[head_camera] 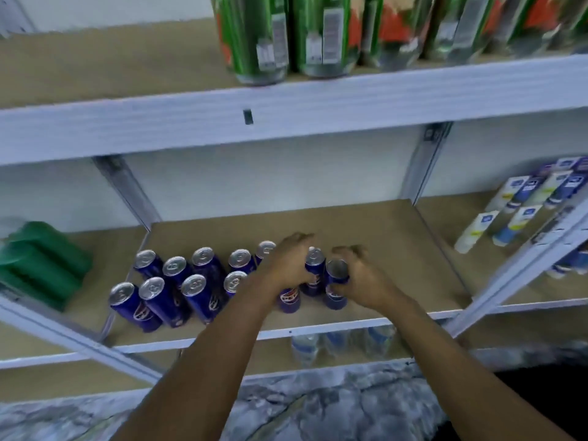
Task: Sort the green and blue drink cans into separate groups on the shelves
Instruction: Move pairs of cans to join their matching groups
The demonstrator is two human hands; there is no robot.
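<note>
On the middle shelf (381, 230), blue cans (165, 291) stand upright in a cluster. At that cluster's right end, the right hand (359, 281) curls round one blue can (336, 281); the left hand (286, 265) grips another, mostly hidden beneath it. Above this shelf, green cans (257, 39) stand in a row, tops cut off. Left of the cluster sit blurred green packs (41, 262); right of it, tubes (515, 214), labels unreadable.
</note>
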